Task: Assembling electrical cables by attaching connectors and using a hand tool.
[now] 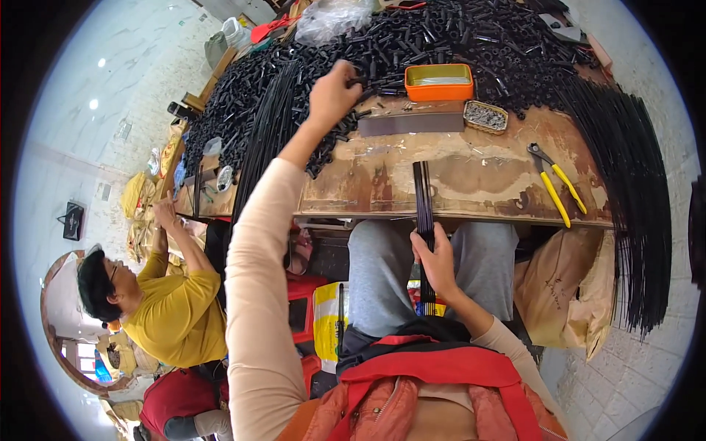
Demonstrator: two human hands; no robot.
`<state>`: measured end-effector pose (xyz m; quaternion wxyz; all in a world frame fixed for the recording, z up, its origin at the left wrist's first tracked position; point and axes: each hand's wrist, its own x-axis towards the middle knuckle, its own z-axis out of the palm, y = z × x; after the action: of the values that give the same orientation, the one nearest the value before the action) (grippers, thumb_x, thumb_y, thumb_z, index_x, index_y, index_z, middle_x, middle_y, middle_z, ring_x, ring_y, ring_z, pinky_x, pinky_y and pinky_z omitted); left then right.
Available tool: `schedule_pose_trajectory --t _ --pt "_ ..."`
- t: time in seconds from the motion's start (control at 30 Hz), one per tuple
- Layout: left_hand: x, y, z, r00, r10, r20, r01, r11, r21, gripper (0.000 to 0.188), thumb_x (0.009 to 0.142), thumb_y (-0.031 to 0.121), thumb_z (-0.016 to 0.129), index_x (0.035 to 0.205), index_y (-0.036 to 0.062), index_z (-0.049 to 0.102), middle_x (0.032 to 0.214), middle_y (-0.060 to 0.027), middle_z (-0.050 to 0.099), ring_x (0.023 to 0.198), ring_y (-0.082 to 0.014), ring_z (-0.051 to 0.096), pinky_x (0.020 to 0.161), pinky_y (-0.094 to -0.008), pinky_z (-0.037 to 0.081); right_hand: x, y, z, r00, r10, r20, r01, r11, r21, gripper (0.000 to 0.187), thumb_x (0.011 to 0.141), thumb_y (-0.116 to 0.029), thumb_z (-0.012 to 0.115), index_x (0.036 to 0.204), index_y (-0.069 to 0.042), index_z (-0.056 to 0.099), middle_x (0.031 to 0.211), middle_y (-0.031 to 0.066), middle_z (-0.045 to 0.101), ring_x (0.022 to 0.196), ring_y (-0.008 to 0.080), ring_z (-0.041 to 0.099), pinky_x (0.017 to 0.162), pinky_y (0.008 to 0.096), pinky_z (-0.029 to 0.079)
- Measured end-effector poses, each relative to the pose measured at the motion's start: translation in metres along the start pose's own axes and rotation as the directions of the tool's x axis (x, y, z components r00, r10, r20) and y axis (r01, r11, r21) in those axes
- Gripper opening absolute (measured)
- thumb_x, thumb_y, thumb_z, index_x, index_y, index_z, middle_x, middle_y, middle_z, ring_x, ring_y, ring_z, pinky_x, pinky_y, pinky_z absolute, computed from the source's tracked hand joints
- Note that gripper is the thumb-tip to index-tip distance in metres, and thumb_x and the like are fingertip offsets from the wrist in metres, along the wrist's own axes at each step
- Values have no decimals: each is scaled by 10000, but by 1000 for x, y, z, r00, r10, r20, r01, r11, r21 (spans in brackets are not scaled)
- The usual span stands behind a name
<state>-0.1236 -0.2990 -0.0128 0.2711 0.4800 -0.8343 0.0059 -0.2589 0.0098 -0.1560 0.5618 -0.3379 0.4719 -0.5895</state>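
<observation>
My left hand (334, 95) reaches out to the edge of the heap of short black tubular parts (434, 40). Its fingers are curled together; dark parts lie right against them, and what they grip is hidden. Over my lap, my right hand (436, 259) is closed round a narrow bundle of thin black rods (423, 191), held upright in the picture, with the upper ends over the table edge. A thin dark piece sticks out leftward near the fingertips. Long black rods (268, 125) lie beside my left forearm.
An orange tin (439, 91) with thin pale sticks and a small basket (485, 116) of little metal pieces stand on the worn wooden table (471, 173). Yellow-handled pliers (557, 184) lie at right, near rods hanging over the edge (636, 213). A co-worker (173, 309) in yellow sits left.
</observation>
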Motion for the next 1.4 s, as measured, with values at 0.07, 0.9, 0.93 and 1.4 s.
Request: schedule_pose_trajectory --t 0.07,0.9,0.93,1.4 --pt "-7 -18 -20 998 -55 -40 51 994 -92 256 797 115 664 1025 48 571 872 -133 651 799 -283 648 670 -389 521 1 -4 -1 1000 -7 12 6 1000 14 140 934 -156 597 898 -65 496 631 -28 479 541 48 446 494 219 359" --pt "-179 115 -4 858 19 513 448 458 -767 182 847 58 681 1022 11 664 954 -30 684 835 -79 584 771 -264 484 -25 16 -12 967 92 238 -177 912 370 453 1028 -370 377 1147 33 550 885 104 612 775 172 625 756 318 523" --pt "-188 139 -26 823 160 545 454 390 -801 171 843 43 678 1011 12 667 942 -24 683 834 -76 584 780 -259 483 -31 19 -14 964 104 244 -186 922 339 440 1027 -365 385 1157 22 548 918 109 615 796 171 629 779 327 526" --pt "-296 100 -65 851 -450 271 384 179 -906 176 952 184 586 991 14 604 880 -56 689 685 -76 580 607 -227 461 -119 -22 24 990 32 135 -41 997 62 213 915 -149 634 1057 9 630 749 44 633 690 111 602 660 249 475"
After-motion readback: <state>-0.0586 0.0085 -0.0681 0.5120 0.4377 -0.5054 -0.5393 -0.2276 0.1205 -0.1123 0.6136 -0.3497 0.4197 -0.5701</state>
